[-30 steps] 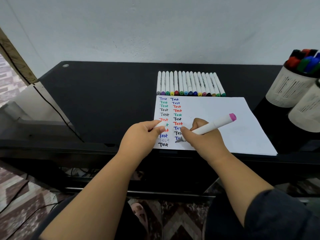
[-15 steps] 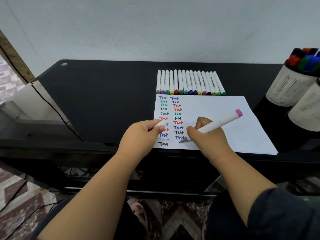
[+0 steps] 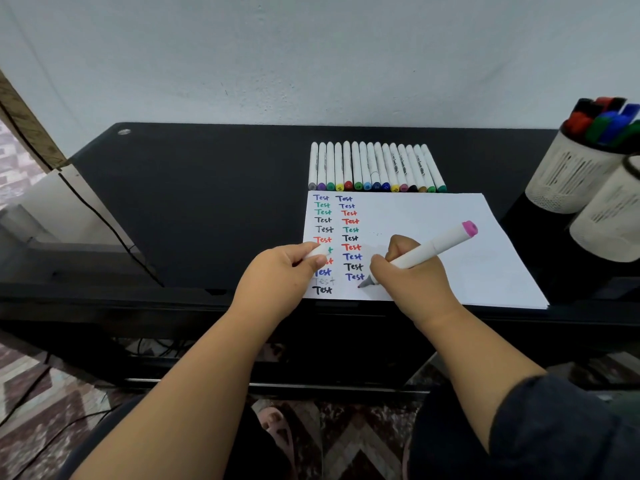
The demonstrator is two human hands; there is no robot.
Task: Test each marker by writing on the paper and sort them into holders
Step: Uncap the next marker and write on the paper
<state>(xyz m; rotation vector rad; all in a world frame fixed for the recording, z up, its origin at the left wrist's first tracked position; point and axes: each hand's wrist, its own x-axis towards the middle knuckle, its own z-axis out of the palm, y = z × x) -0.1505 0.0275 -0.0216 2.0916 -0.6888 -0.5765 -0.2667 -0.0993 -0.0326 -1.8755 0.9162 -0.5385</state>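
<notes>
A white sheet of paper (image 3: 433,216) lies on the black table, with two columns of the word "Test" in several colours down its left side. My right hand (image 3: 412,275) grips a white marker with a pink end (image 3: 436,245), its tip touching the paper just below the second column. My left hand (image 3: 277,275) rests on the paper's left edge and pinches a small white marker cap (image 3: 320,251). A row of several white markers (image 3: 375,168) lies side by side above the paper.
Two white mesh holders stand at the right: the far holder (image 3: 571,174) is full of coloured markers, the near holder (image 3: 609,220) is cut off by the frame edge. The black table (image 3: 190,202) extends left. A dark cable runs down its left side.
The marker tip has slid a little to the right along the paper's bottom rows, and its pink end has swung up and right. My left hand has stayed in place.
</notes>
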